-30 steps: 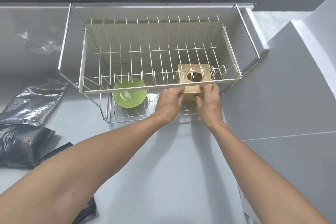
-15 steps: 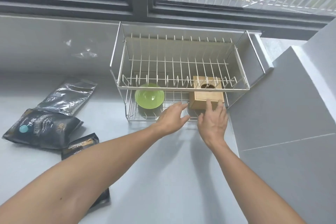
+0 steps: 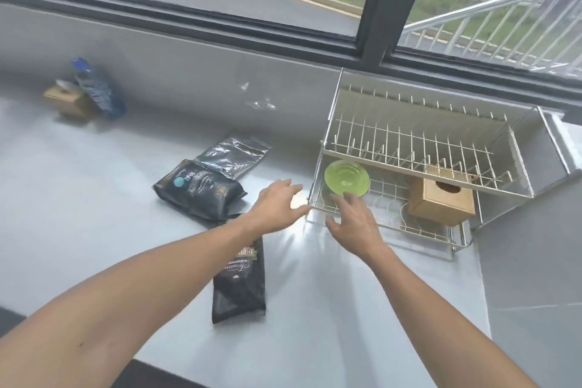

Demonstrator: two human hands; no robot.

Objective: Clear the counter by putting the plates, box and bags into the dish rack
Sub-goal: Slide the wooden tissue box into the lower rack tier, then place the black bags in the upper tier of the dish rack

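Note:
A two-tier wire dish rack (image 3: 409,148) stands at the right of the grey counter. On its lower tier a green plate (image 3: 346,178) leans at the left and a wooden box (image 3: 441,201) with a round hole sits at the right. Three bags lie left of the rack: a black bag (image 3: 201,190), a silver bag (image 3: 233,156) behind it and a dark bag (image 3: 239,283) nearer me. My left hand (image 3: 278,205) hovers open between the black bag and the rack. My right hand (image 3: 354,224) is open in front of the rack's lower left corner, holding nothing.
A second wooden box (image 3: 67,101) and a blue patterned bag (image 3: 97,90) stand at the far left against the wall. A raised grey ledge (image 3: 529,261) borders the counter on the right. A window runs along the back.
Both hands let go of the wooden box, now resting in the lower tier, and drew back to the left. My view swung left, showing more of the counter and bags.

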